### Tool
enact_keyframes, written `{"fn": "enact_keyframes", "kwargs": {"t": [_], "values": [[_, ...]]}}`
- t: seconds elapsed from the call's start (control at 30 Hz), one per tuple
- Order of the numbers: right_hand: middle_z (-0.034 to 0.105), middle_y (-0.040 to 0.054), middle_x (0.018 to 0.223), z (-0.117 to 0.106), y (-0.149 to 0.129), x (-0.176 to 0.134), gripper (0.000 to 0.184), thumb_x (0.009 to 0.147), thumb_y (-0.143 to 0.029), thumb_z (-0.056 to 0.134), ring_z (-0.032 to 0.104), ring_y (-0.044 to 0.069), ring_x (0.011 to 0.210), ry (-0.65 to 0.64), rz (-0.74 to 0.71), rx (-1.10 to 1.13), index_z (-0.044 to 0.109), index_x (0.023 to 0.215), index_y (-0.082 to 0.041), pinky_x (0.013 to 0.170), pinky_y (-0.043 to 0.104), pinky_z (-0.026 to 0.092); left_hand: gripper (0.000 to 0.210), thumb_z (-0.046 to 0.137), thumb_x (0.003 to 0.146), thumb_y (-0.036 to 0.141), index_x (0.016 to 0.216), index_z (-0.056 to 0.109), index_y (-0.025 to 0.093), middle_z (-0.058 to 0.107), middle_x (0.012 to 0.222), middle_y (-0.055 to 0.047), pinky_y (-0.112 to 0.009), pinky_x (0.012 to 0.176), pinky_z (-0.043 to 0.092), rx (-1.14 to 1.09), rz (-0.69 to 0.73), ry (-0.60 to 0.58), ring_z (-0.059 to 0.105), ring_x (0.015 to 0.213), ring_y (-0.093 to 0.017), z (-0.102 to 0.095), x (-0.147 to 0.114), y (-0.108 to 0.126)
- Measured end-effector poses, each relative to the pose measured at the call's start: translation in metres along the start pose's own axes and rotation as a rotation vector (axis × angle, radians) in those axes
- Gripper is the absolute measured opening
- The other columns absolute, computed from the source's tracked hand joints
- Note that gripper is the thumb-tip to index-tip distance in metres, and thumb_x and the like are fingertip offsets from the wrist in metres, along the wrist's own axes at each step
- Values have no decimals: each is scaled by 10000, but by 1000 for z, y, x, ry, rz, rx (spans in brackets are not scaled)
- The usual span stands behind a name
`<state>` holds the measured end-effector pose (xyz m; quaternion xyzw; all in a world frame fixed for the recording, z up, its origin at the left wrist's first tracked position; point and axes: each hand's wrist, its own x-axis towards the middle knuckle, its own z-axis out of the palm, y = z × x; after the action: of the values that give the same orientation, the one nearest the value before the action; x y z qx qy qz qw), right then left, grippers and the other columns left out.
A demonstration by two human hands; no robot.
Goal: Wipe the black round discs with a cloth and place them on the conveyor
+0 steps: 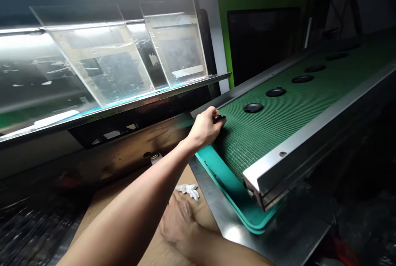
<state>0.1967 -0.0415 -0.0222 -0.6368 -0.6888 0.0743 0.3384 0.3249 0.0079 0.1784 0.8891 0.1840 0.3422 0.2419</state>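
My left hand (206,128) reaches out to the near end of a green ribbed conveyor belt (272,130). Its thumb and fingers are closed on a black round part (220,118), mostly covered by the fingers. Just beyond it on the belt lies another black disc (253,107), with several more in a row behind. Lower down, my right hand (177,220) is over a cardboard surface (204,212), partly behind my left forearm. Motion blur smears its fingers, so I cannot tell whether they hold anything. Close by lies a crumpled white glove or cloth (188,190).
A teal tray (222,181) sits under the belt's end, below the metal side rail (297,150). Clear plastic panels (105,64) lean on a ledge at left. Behind the belt stands a green-framed machine (224,18). Shiny clear plastic (31,233) lies at lower left.
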Motion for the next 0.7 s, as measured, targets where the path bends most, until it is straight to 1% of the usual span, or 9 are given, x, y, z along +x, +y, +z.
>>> {"fn": "enact_keyframes", "kwargs": {"t": [0.1,0.13,0.2,0.3,0.37,0.47,0.57,0.63,0.7], "values": [[588,121,1052,-10,-5,-4,282,911,-311,368,506,288,1056,8,11,-87,612,987,-193,924,463,397,320,567,825,481,958,482,203,667,863,-56,-265,501,454,-347,-255,83,623,630,-166,-40,-75,-15],[590,123,1035,-12,-6,-4,277,898,-339,398,501,296,1050,-6,-4,-110,619,980,-191,910,471,400,337,575,823,481,980,464,205,668,903,-69,-257,471,443,-459,-350,142,631,626,-172,-53,-105,-26],[594,126,1003,-14,-6,-5,298,840,-404,492,499,308,1021,-19,-37,-144,627,989,-185,880,477,407,329,608,821,428,1015,469,202,661,991,-84,-242,482,443,-609,-492,327,652,679,-177,-75,-166,-53],[594,108,953,-12,-4,-4,287,755,-394,582,508,292,974,-18,-77,-165,643,948,-192,874,452,409,346,660,798,330,1087,511,212,661,993,-75,-227,484,437,-782,-684,569,654,683,-172,-92,-243,-97],[590,90,930,-11,-2,-3,252,780,-357,561,517,273,958,11,-67,-133,650,964,-211,864,422,418,336,625,826,321,1128,533,205,663,977,-89,-244,509,464,-921,-738,650,663,717,-191,-92,-276,-118],[589,80,970,-11,-4,-1,344,848,-353,525,533,243,958,127,-27,15,605,1163,-240,848,368,442,289,497,904,356,1106,570,162,667,969,-120,-303,619,527,-1196,-792,686,670,798,-213,-82,-299,-130],[570,86,1091,-5,-12,-1,414,878,-377,537,536,218,1006,237,-70,182,547,1269,-241,895,339,445,226,468,919,278,1043,603,145,675,988,-108,-340,776,542,-1428,-812,698,663,859,-194,-70,-301,-131],[565,86,1085,4,-20,-5,402,873,-383,561,538,218,998,237,-105,217,570,1250,-243,899,342,452,217,476,908,229,1039,620,133,675,1041,-111,-342,866,522,-1544,-789,660,654,927,-194,-66,-300,-132],[563,87,1042,15,-28,-11,375,874,-368,564,540,222,967,199,-118,193,597,1227,-245,873,350,467,255,460,912,243,1035,632,101,669,1081,-142,-349,921,499,-1629,-790,603,642,995,-217,-63,-301,-134]]}}
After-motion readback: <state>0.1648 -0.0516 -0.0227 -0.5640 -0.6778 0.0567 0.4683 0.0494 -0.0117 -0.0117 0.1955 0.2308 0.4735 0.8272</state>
